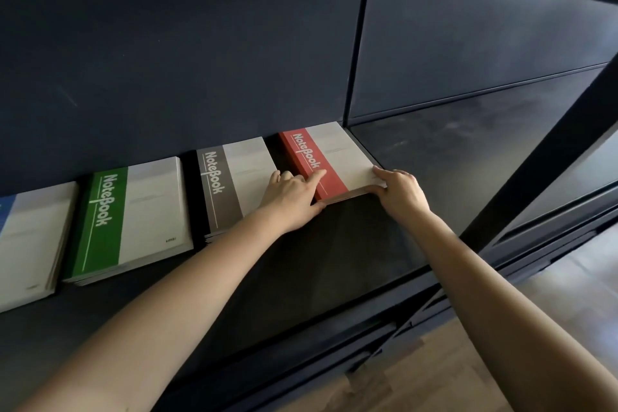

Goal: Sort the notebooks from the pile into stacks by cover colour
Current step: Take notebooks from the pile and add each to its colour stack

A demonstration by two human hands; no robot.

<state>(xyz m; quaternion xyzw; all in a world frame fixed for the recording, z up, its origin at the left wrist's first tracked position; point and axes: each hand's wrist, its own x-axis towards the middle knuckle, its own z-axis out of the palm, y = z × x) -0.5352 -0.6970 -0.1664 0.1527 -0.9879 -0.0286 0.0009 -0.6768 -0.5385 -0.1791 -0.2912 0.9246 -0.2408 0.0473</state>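
Note:
Four stacks of notebooks lie in a row on a dark shelf [334,261]. From left to right: a blue-striped stack [30,244] cut by the left edge, a green-striped stack [133,221], a grey-striped stack [234,177] and a red-striped stack [331,157]. My left hand [291,201] holds the red stack's near left corner, forefinger lying on the red stripe and thumb under the front edge. My right hand [401,191] grips the stack's near right corner, fingers on top. My left hand covers part of the grey stack's right edge.
A dark back panel rises behind the stacks. A black upright post [354,60] stands just behind the red stack and splits the shelf bay. A slanted dark frame member [551,144] crosses at right. Wooden floor [451,378] shows below.

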